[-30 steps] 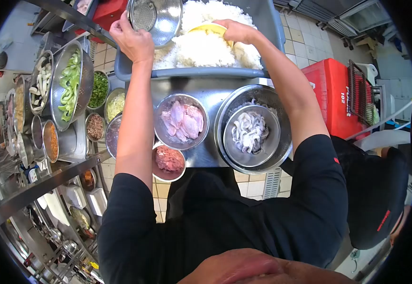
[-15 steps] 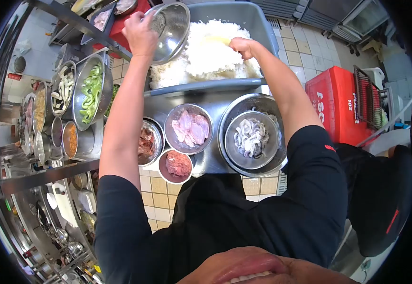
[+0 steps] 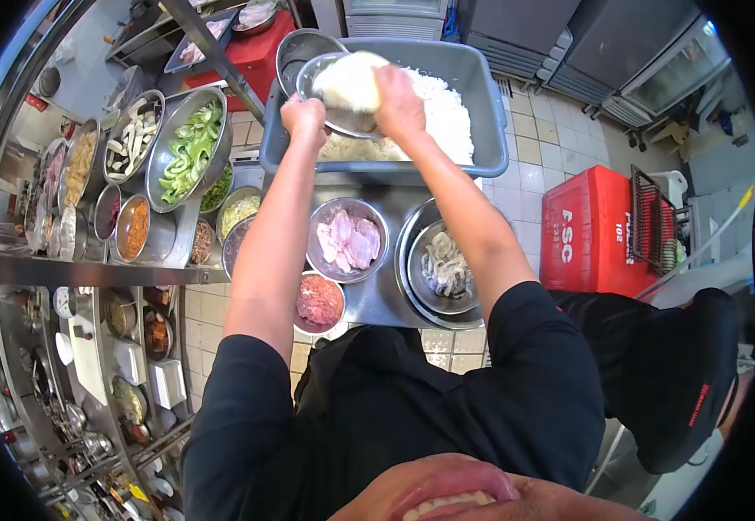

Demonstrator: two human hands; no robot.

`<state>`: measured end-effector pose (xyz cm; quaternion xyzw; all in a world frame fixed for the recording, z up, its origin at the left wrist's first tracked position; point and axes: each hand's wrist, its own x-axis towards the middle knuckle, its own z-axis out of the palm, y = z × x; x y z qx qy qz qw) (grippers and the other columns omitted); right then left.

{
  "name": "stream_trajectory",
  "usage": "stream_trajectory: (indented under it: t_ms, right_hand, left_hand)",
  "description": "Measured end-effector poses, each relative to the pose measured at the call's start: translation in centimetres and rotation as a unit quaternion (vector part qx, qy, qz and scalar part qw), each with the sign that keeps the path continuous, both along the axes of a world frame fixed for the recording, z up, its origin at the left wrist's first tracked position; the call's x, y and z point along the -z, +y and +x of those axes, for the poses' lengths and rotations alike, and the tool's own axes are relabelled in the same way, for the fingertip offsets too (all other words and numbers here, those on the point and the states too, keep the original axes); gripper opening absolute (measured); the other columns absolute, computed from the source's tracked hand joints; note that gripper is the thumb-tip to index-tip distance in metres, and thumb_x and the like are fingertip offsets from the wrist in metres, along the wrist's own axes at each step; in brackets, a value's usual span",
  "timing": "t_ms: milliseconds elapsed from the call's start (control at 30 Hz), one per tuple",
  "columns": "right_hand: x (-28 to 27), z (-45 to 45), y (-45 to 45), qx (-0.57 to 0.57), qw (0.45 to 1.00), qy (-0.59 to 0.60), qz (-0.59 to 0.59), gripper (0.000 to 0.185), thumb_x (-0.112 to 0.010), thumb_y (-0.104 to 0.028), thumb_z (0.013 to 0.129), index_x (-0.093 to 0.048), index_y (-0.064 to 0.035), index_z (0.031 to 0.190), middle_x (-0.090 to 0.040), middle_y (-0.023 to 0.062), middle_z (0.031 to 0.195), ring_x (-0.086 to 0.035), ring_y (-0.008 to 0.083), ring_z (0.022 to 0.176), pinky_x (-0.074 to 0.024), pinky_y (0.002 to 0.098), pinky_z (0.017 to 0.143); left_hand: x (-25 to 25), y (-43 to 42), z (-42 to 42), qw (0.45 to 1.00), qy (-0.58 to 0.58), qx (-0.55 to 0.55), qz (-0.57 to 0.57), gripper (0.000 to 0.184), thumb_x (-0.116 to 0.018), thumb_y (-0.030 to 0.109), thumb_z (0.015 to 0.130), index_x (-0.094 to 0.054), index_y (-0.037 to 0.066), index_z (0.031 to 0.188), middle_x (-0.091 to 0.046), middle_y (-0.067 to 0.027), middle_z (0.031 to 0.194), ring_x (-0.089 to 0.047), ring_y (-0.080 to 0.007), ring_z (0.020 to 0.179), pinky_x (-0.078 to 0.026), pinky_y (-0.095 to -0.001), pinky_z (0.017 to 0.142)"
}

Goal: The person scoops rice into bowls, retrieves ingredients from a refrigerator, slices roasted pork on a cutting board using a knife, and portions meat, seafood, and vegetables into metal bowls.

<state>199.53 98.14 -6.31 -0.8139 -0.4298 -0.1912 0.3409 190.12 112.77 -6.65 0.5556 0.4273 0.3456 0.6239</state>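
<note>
A large grey tub (image 3: pixel 492 130) of white cooked rice (image 3: pixel 449 117) stands in front of me. My left hand (image 3: pixel 305 120) grips the near-left rim of a metal bowl (image 3: pixel 367 127), tilted over the tub's left part. In my right hand (image 3: pixel 400 101), blurred by motion, is a pale yellow scoop-like dish (image 3: pixel 375 85), largely hidden by the hand and rice; its exact kind is unclear. A mound of rice (image 3: pixel 348 80) lies at the dish, over the bowl's mouth. Behind it, a second metal bowl (image 3: pixel 297 54) rests at the tub's far-left corner.
On the steel table (image 3: pixel 369 306) are bowls of raw chicken (image 3: pixel 348 240), minced meat (image 3: pixel 319 300) and squid-like strips (image 3: pixel 448 267). Left, a shelf holds sliced green peppers (image 3: pixel 193 143) and other bowls. Red crates (image 3: pixel 581 230) and a co-worker's black sleeve (image 3: pixel 664 373) are at right.
My right hand has moved left with the yellow dish, from the rice to the bowl. My left hand has lowered, holding a bowl over the tub. The view has shifted slightly.
</note>
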Motion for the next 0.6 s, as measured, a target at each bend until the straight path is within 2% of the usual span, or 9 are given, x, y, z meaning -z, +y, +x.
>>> stream_trajectory:
  t_ms: [33,100,167,233,333,367,433,567,600]
  right_hand:
    - [-0.5,-1.4,-0.4,-0.052,0.997,-0.024,-0.046,0.057,-0.054,0.007,0.07,-0.049,-0.0102,0.124,-0.052,0.0143,0.119,-0.051,0.0334,0.111,-0.0471,0.044,0.089]
    - [0.3,-0.9,-0.1,-0.038,0.998,0.048,-0.01,0.055,-0.055,0.006,0.072,-0.05,-0.0091,0.124,-0.053,0.0155,0.117,-0.052,0.0332,0.111,-0.0472,0.0433,0.089]
    - [-0.9,1.6,-1.5,0.012,0.979,0.026,0.2,0.048,-0.057,0.0,0.075,-0.05,-0.0099,0.122,-0.055,0.0172,0.107,-0.056,0.0384,0.098,-0.0487,0.046,0.082]
    - [-3.6,4.0,-5.3,0.095,0.983,0.029,0.152,0.041,-0.056,-0.001,0.078,-0.05,-0.0084,0.118,-0.056,0.0189,0.105,-0.058,0.0404,0.095,-0.0484,0.0465,0.081]
    - [-0.7,7.3,-9.5,0.175,0.973,0.088,-0.119,0.031,-0.055,-0.006,0.081,-0.052,-0.0077,0.112,-0.058,0.0202,0.104,-0.059,0.0403,0.099,-0.0486,0.0481,0.082]
    - [2.9,8.8,-10.1,0.15,0.965,0.099,-0.19,0.033,-0.052,-0.007,0.082,-0.052,-0.0085,0.116,-0.058,0.0206,0.108,-0.059,0.04,0.103,-0.0481,0.0494,0.085]
    - [3.9,6.0,-11.2,0.093,0.96,0.12,-0.236,0.038,-0.049,-0.005,0.081,-0.051,-0.0093,0.119,-0.058,0.0207,0.112,-0.058,0.0401,0.106,-0.0471,0.0497,0.088]
    - [3.8,6.1,-10.7,-0.018,0.959,0.161,-0.234,0.044,-0.05,-0.003,0.078,-0.057,-0.0098,0.121,-0.054,0.0212,0.125,-0.057,0.0424,0.107,-0.0448,0.0487,0.092]
    - [3.8,6.3,-10.5,-0.035,0.956,0.16,-0.242,0.048,-0.047,0.0,0.076,-0.057,-0.0069,0.123,-0.055,0.0226,0.125,-0.058,0.0428,0.107,-0.0517,0.0497,0.085]
  left_hand:
    - [1.5,0.1,0.1,1.0,-0.015,-0.004,0.002,0.036,-0.047,-0.007,0.073,-0.064,0.001,0.103,-0.065,-0.0127,0.086,-0.062,-0.026,0.06,-0.049,-0.047,0.043]
    - [4.8,1.0,-1.2,0.997,-0.007,-0.07,-0.028,0.035,-0.049,-0.009,0.073,-0.065,0.0,0.102,-0.065,-0.0123,0.089,-0.064,-0.0256,0.069,-0.052,-0.0427,0.052]
    - [5.3,1.2,-2.3,0.994,-0.049,-0.074,-0.068,0.035,-0.048,-0.011,0.072,-0.066,0.0,0.101,-0.065,-0.0116,0.088,-0.062,-0.0222,0.069,-0.05,-0.0376,0.053]
    - [4.6,1.1,-3.6,0.997,-0.05,-0.058,-0.009,0.033,-0.047,-0.013,0.071,-0.064,-0.001,0.097,-0.064,-0.0104,0.085,-0.059,-0.0196,0.066,-0.047,-0.0337,0.052]
    - [1.2,-0.8,-5.7,0.983,-0.137,-0.073,-0.096,0.025,-0.046,-0.012,0.07,-0.056,0.002,0.088,-0.053,-0.0038,0.069,-0.05,-0.0164,0.059,-0.04,-0.0322,0.049]
    - [1.2,-0.7,-5.7,0.98,-0.155,-0.079,-0.099,0.026,-0.046,-0.012,0.069,-0.056,0.003,0.088,-0.051,-0.0034,0.068,-0.049,-0.0165,0.059,-0.039,-0.0327,0.048]
    - [0.8,-1.3,-6.1,0.982,-0.145,-0.095,-0.08,0.03,-0.045,-0.012,0.068,-0.058,0.004,0.09,-0.051,-0.0033,0.069,-0.048,-0.0166,0.057,-0.038,-0.0318,0.047]
    - [2.7,-1.2,-6.7,0.989,-0.11,-0.093,-0.011,0.04,-0.045,-0.012,0.065,-0.062,0.003,0.098,-0.061,-0.0054,0.079,-0.056,-0.0182,0.061,-0.043,-0.0303,0.047]
    - [3.0,-1.4,-6.7,0.987,-0.123,-0.107,0.008,0.04,-0.045,-0.013,0.064,-0.062,0.001,0.098,-0.064,-0.0071,0.086,-0.06,-0.0181,0.068,-0.047,-0.0298,0.054]
